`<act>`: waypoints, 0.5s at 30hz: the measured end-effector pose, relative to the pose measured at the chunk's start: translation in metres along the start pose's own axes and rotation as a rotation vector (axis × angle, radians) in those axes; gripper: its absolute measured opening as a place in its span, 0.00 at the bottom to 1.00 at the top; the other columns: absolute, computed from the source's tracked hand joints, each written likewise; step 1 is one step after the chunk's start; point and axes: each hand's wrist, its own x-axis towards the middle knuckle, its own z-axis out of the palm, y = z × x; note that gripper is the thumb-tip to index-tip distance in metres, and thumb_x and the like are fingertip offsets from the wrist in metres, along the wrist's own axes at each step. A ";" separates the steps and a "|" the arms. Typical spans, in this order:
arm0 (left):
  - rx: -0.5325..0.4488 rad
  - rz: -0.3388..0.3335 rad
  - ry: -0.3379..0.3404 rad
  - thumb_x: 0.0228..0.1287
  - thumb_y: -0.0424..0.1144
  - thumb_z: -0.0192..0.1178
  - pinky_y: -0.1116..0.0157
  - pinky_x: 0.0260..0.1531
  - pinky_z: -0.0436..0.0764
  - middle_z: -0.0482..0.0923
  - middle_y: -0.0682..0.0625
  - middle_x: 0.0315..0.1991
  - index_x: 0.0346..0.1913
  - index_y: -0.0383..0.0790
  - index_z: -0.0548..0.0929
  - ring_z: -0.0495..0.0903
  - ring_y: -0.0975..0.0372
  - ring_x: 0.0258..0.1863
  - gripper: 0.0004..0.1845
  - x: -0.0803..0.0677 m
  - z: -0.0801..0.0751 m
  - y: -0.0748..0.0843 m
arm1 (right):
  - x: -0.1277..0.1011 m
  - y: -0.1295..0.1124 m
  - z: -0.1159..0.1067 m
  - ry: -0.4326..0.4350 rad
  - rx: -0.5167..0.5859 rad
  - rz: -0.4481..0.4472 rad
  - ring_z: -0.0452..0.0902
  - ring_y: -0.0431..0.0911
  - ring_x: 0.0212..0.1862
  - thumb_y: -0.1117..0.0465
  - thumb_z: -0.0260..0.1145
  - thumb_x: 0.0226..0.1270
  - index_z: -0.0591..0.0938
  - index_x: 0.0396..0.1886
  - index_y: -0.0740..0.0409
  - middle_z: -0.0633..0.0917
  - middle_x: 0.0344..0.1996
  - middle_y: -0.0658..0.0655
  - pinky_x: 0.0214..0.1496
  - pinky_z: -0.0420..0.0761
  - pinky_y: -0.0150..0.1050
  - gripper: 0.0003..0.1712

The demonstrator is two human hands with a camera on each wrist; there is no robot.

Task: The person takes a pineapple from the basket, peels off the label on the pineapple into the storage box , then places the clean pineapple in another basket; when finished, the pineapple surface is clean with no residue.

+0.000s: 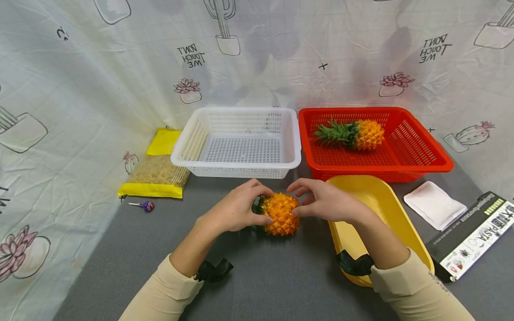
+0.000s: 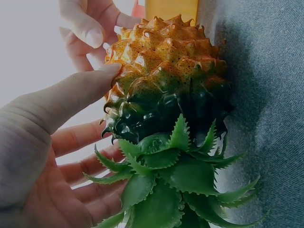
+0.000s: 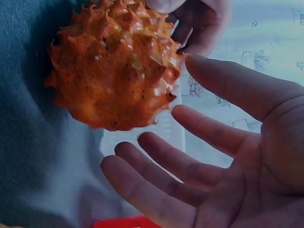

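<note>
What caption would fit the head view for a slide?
Both hands, left hand and right hand, cup a toy pineapple on the grey table, before a white basket and red basket.

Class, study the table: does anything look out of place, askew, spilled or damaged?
Nothing is spilled or visibly damaged. Both pineapples lie on their sides: one in the red basket, one on the grey table between the left hand and right hand. A small lollipop lies loose.
</note>
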 end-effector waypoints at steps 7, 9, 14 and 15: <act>-0.001 -0.001 0.004 0.60 0.48 0.76 0.57 0.53 0.78 0.76 0.51 0.56 0.65 0.45 0.81 0.78 0.57 0.51 0.30 -0.001 0.001 0.000 | 0.004 -0.001 0.008 -0.023 -0.012 -0.001 0.81 0.57 0.58 0.52 0.76 0.64 0.76 0.69 0.54 0.80 0.64 0.63 0.54 0.85 0.49 0.35; -0.003 -0.001 0.006 0.60 0.48 0.76 0.57 0.53 0.78 0.76 0.51 0.56 0.65 0.45 0.81 0.78 0.57 0.52 0.31 -0.001 0.001 0.000 | 0.006 -0.001 0.010 -0.030 -0.024 -0.007 0.80 0.57 0.60 0.52 0.76 0.63 0.75 0.70 0.53 0.80 0.65 0.61 0.56 0.85 0.50 0.36; -0.007 0.000 0.011 0.60 0.47 0.76 0.56 0.54 0.78 0.76 0.51 0.56 0.65 0.44 0.81 0.78 0.55 0.53 0.31 -0.001 0.001 -0.001 | 0.010 -0.002 0.015 -0.048 -0.064 -0.049 0.77 0.52 0.56 0.54 0.78 0.60 0.74 0.70 0.53 0.81 0.60 0.57 0.57 0.82 0.48 0.39; -0.008 0.001 0.011 0.60 0.47 0.76 0.56 0.54 0.79 0.76 0.51 0.56 0.65 0.44 0.81 0.78 0.55 0.53 0.31 -0.001 0.001 -0.001 | 0.010 -0.002 0.015 -0.047 -0.073 -0.056 0.77 0.52 0.55 0.55 0.78 0.60 0.74 0.70 0.52 0.81 0.59 0.57 0.56 0.82 0.48 0.40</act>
